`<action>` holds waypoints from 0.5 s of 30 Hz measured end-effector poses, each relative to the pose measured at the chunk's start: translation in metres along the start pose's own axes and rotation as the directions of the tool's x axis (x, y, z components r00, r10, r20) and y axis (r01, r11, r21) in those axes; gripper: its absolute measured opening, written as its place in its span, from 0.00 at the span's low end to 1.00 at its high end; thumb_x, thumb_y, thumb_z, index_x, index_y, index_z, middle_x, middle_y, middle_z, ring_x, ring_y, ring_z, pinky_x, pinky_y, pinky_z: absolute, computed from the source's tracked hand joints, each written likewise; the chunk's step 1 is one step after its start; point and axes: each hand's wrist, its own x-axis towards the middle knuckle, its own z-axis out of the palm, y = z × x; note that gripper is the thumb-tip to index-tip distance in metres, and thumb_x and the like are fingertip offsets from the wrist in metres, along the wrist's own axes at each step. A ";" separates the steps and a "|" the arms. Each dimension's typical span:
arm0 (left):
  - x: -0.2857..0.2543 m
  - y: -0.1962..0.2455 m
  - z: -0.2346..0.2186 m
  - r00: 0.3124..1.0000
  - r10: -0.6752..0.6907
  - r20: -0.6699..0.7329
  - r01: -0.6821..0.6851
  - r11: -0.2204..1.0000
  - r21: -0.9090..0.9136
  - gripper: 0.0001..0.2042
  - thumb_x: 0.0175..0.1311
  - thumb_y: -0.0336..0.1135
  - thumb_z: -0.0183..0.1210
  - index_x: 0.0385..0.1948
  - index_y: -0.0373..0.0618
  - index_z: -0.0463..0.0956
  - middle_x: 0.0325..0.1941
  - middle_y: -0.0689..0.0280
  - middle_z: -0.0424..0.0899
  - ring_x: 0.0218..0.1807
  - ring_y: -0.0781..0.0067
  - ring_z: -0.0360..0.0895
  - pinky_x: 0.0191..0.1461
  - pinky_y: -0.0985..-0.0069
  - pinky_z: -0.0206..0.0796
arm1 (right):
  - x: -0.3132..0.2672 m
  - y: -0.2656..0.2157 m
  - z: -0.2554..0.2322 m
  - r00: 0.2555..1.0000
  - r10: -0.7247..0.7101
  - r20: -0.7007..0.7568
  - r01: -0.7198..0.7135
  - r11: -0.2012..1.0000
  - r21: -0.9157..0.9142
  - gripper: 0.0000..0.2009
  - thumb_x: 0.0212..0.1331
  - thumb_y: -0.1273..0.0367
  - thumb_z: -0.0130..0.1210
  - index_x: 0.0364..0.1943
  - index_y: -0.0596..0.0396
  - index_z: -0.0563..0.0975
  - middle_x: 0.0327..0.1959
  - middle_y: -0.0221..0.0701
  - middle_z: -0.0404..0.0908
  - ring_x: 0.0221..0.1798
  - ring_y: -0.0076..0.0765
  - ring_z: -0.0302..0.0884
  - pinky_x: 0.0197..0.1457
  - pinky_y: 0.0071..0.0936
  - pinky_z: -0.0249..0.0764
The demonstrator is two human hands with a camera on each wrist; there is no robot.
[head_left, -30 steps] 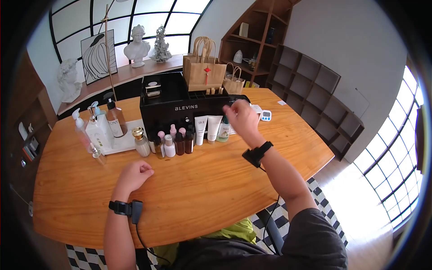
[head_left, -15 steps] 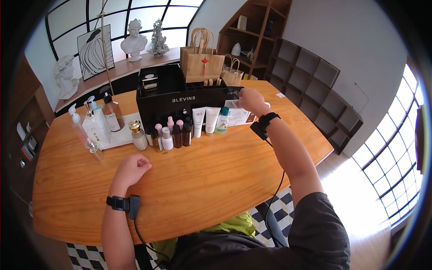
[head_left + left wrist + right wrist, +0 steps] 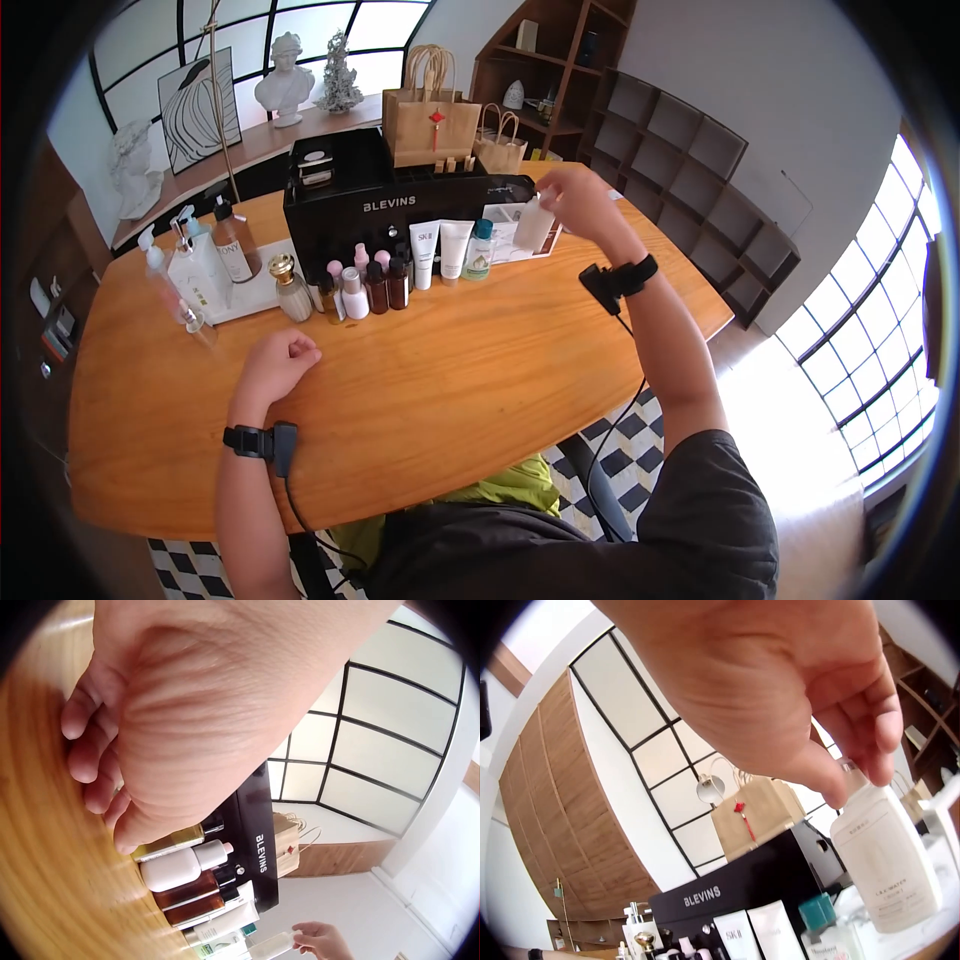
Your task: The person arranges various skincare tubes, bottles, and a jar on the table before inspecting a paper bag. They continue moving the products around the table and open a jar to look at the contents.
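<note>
A white bottle (image 3: 889, 862) with small printed lettering hangs from my right hand (image 3: 592, 208), whose thumb and fingers pinch it at the neck and cap. In the head view this bottle (image 3: 533, 228) overlaps a white box (image 3: 505, 240) beside the black BLEVINS organizer (image 3: 400, 205). Left of it stand a green-capped bottle (image 3: 479, 250) and two white tubes, one being the SK-II tube (image 3: 424, 256). My left hand (image 3: 275, 366) rests on the wooden table, fingers loosely curled and holding nothing. Nearest to it are a gold-capped bottle (image 3: 290, 288) and several small bottles.
Pump bottles, including an amber one (image 3: 237, 250), stand on a white tray (image 3: 255, 298) at the left. A clear spray bottle (image 3: 197, 322) is in front of them. Behind the organizer are brown paper bags (image 3: 430, 130). A cable runs from each wrist camera.
My right hand has moved right, from above the green-capped bottle to past the organizer's right end. The white bottle now shows in its grip. The left hand stays on the table.
</note>
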 end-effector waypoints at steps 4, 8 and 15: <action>-0.001 0.000 -0.001 1.000 -0.010 0.006 0.010 1.000 -0.010 0.10 0.67 0.37 0.72 0.40 0.40 0.88 0.34 0.64 0.89 0.37 0.69 0.84 0.44 0.70 0.77 | -0.015 -0.002 0.031 0.987 0.054 0.154 -0.071 0.992 0.107 0.12 0.60 0.72 0.63 0.47 0.53 0.89 0.46 0.45 0.91 0.53 0.55 0.88 0.61 0.44 0.82; 0.001 -0.005 0.002 1.000 -0.009 0.011 0.010 1.000 -0.027 0.09 0.68 0.36 0.72 0.40 0.40 0.87 0.32 0.68 0.86 0.35 0.74 0.81 0.42 0.73 0.74 | -0.013 0.004 0.055 0.985 -0.001 0.173 -0.016 0.995 0.097 0.12 0.60 0.73 0.62 0.46 0.54 0.89 0.47 0.45 0.91 0.54 0.55 0.88 0.61 0.44 0.82; 0.002 -0.009 0.004 1.000 0.003 0.007 -0.002 0.999 -0.039 0.11 0.67 0.38 0.71 0.41 0.40 0.88 0.35 0.60 0.90 0.38 0.65 0.87 0.45 0.68 0.78 | -0.007 0.008 0.075 0.988 -0.018 0.155 0.005 0.997 0.083 0.14 0.60 0.73 0.62 0.49 0.53 0.89 0.48 0.47 0.91 0.56 0.56 0.87 0.63 0.44 0.82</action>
